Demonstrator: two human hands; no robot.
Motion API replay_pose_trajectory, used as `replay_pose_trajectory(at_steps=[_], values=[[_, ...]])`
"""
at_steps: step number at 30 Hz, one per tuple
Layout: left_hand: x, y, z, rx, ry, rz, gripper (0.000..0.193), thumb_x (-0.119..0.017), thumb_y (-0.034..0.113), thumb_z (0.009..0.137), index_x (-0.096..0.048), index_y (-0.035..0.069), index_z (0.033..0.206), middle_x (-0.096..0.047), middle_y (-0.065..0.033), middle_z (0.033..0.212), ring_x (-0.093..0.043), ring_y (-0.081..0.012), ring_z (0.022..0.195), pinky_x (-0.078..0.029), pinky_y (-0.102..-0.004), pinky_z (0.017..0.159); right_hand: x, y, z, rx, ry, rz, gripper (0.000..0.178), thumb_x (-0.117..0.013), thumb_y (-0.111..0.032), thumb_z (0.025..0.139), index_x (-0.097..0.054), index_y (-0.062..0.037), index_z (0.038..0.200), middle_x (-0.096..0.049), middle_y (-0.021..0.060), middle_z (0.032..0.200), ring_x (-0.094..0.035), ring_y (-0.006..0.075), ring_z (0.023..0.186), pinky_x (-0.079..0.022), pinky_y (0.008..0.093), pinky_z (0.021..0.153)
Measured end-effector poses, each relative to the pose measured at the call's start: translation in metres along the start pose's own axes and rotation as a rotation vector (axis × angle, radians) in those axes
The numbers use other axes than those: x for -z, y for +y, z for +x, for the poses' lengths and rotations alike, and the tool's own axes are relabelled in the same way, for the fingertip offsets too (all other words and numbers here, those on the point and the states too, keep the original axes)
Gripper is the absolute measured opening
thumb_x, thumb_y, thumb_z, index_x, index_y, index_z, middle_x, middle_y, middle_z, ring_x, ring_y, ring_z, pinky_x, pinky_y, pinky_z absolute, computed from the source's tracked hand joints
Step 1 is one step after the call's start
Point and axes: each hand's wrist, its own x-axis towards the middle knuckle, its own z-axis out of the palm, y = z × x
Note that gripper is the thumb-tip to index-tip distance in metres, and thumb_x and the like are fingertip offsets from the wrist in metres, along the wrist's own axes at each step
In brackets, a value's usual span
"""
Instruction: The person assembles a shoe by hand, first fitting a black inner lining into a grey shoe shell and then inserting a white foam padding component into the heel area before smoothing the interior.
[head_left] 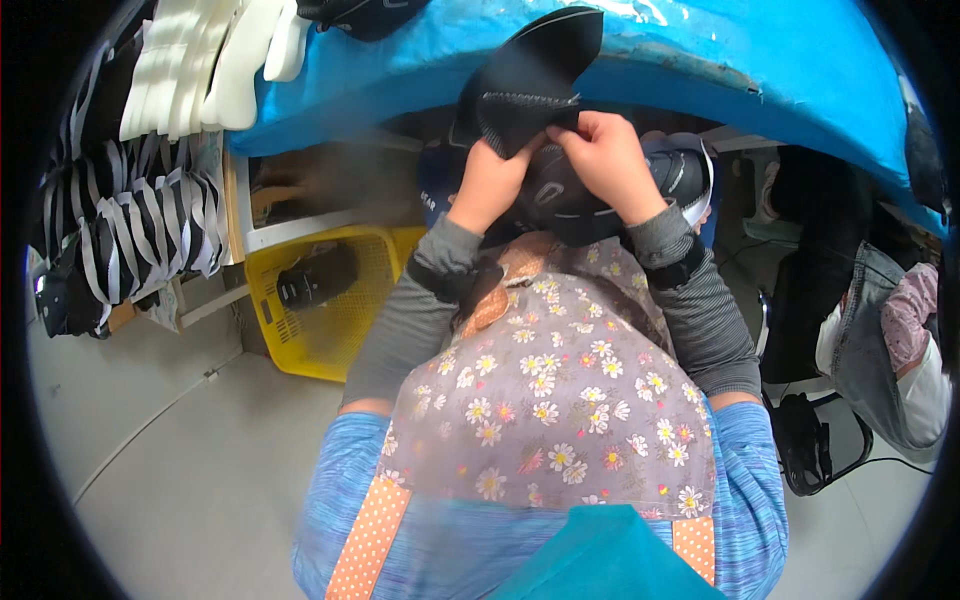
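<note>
Both of my hands are closed on a black shoe upper (pixel 535 65) with a pale zigzag seam, raised in front of the blue-covered table edge. My left hand (pixel 488 185) grips its lower left side. At its lower right corner, the thumb and fingers of my right hand (pixel 608 165) pinch the material close to the seam. The two hands nearly meet there. Below them, on my lap, lie more black uppers (pixel 565 195), partly hidden by my hands and wrists.
The blue-covered table (pixel 690 60) curves across the front. White sole-shaped pieces (pixel 245 65) stand stacked at its left end. Black-and-grey uppers (pixel 150 235) hang in rows below. A yellow basket (pixel 300 350) holds a black piece. Another person's sleeve (pixel 910 310) shows at right.
</note>
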Motion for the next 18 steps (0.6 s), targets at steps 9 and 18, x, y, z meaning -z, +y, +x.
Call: replay_pose_trajectory(at_steps=[9, 18], values=[[-0.005, -0.013, 0.011, 0.109, -0.071, -0.174, 0.030, -0.066, 0.017, 0.096, -0.066, 0.000, 0.121, -0.071, -0.0043, 0.110, -0.062, -0.0110, 0.099, -0.050, -0.0282, 0.087, -0.003, 0.015, 0.003, -0.038, -0.010, -0.020, 0.023, -0.063, -0.019, 0.090, -0.069, 0.0035, 0.090, -0.062, 0.0206, 0.066, -0.060, 0.0263, 0.056, -0.047, 0.0356, 0.058], [-0.003, -0.001, 0.003, 0.103, -0.007, -0.031, 0.031, -0.070, 0.021, 0.094, -0.069, -0.001, 0.115, -0.073, -0.0096, 0.108, -0.066, -0.0125, 0.096, -0.051, -0.0299, 0.083, -0.005, 0.030, 0.004, 0.063, -0.026, 0.092, 0.024, -0.065, -0.019, 0.091, -0.070, 0.0041, 0.095, -0.067, 0.0154, 0.072, -0.060, 0.0144, 0.063, -0.048, 0.0334, 0.061]])
